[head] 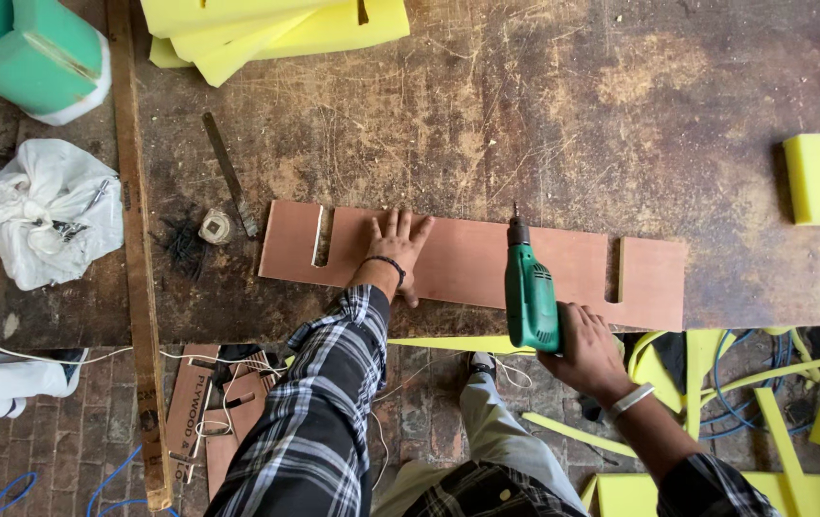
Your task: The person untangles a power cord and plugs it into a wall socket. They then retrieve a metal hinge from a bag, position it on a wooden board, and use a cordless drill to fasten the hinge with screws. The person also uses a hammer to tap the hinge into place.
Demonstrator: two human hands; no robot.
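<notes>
Two hands: left hand (pixel 397 241) flat on plywood board (pixel 573 268), right hand (pixel 584 350) gripping green drill (pixel 531 295).

scarred wooden workbench (pixel 544 105), brick floor (pixel 65 440), even daylight

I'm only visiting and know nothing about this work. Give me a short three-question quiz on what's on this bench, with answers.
1. True or false: the left hand lies flat on the plywood strip.
2. Which tool does the right hand hold: A) hammer B) green electric drill C) saw?
3. Fill in: the foam blocks at the workbench's far edge are ____ in colour.

Key: 1 true; 2 B; 3 yellow.
</notes>
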